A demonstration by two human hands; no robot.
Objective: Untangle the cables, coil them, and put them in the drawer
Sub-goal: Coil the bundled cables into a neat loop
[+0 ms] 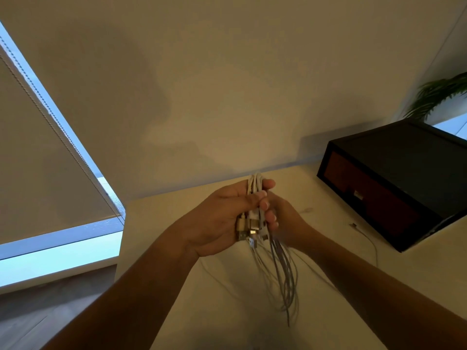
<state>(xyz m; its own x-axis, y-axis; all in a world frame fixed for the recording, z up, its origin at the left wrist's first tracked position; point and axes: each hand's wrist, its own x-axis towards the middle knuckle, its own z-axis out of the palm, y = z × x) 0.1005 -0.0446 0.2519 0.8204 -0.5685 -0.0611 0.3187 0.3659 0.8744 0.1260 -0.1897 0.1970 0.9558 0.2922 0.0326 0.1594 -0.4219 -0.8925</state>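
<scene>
A pale table (177, 286) stands against a beige wall (227, 72). Above it, both hands hold a bundle of white cables (255, 188). The left hand (222, 218) wraps fingers and thumb round the bundle, and the right hand (285, 218) curls its fingers round it from the other side. Plugs stick out below the grip, and blurred strands hang toward the table. A loose cable (371, 245) lies on the table near a dark drawer box (394, 183) at the right. A window blind (38, 160) hangs at the left.
</scene>
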